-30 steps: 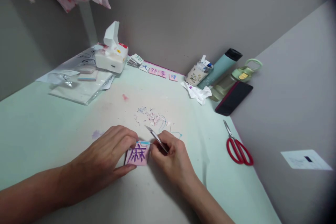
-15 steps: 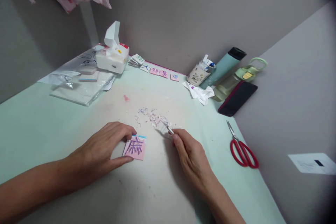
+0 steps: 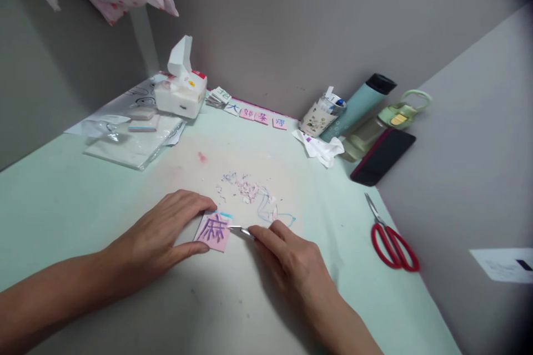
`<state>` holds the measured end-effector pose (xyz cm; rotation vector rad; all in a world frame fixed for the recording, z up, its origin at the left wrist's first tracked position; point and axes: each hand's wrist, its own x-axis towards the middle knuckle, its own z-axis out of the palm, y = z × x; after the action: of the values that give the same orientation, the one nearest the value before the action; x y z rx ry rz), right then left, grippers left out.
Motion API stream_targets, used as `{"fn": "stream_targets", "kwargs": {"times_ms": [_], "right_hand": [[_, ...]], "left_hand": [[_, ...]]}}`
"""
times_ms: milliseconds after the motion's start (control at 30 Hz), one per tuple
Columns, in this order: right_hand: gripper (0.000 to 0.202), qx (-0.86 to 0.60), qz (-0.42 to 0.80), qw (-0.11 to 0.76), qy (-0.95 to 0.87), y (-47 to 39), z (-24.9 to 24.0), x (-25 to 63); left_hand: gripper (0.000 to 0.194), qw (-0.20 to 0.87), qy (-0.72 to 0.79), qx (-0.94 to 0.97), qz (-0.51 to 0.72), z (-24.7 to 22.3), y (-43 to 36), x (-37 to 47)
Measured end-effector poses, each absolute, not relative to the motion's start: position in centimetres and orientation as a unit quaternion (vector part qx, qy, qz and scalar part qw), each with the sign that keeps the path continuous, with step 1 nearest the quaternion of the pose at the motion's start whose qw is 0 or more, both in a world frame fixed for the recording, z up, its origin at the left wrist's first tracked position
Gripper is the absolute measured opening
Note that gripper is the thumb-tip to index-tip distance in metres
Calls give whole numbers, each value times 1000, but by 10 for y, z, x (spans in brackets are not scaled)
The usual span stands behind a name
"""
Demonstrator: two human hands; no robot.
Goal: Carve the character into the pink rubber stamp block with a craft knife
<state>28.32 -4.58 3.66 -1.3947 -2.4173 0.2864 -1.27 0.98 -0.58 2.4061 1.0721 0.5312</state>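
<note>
A pink square block (image 3: 214,231) with a purple carved character and a blue streak along its top edge lies flat on the table (image 3: 175,310). My left hand (image 3: 169,230) pinches it by its left side, thumb at the lower edge and fingers at the upper corner. In my right hand (image 3: 293,263) is a small knife (image 3: 245,232), its thin blade pointing left with the tip at the block's right edge. Pink and blue shavings (image 3: 249,189) are scattered just beyond the block, with a thin blue line on the surface beside them.
Red-handled scissors (image 3: 393,244) and a dark phone (image 3: 383,156) are on the right. Behind stand a pen cup (image 3: 320,116), a teal bottle (image 3: 360,104), a crumpled tissue (image 3: 320,148), small character blocks (image 3: 261,117), a tissue pack (image 3: 183,94) and a plastic bag (image 3: 129,144).
My right hand has brought the knife from the shavings down and left to the block's right edge. My left hand still holds the block in about the same place.
</note>
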Motion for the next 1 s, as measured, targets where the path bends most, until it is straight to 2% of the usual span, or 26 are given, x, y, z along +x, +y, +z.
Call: {"fn": "stream_targets", "kwargs": {"times_ms": [200, 433, 567, 700, 833, 1000], "right_hand": [[34, -494, 86, 162, -850, -47, 41, 278], [31, -517, 109, 209, -823, -47, 37, 280], [39, -518, 277, 314, -746, -46, 44, 280], [25, -530, 471, 387, -589, -43, 57, 279], [19, -529, 572, 408, -475, -41, 61, 280], [14, -460, 648, 461, -395, -39, 56, 280]], "left_hand": [[47, 230, 397, 862, 213, -4, 7, -9], [48, 236, 396, 858, 226, -6, 6, -8], [45, 244, 377, 861, 241, -2, 6, -7], [43, 255, 364, 863, 240, 3, 5, -5], [41, 247, 361, 863, 251, 4, 4, -5], [43, 258, 370, 857, 249, 2, 3, -6]]}}
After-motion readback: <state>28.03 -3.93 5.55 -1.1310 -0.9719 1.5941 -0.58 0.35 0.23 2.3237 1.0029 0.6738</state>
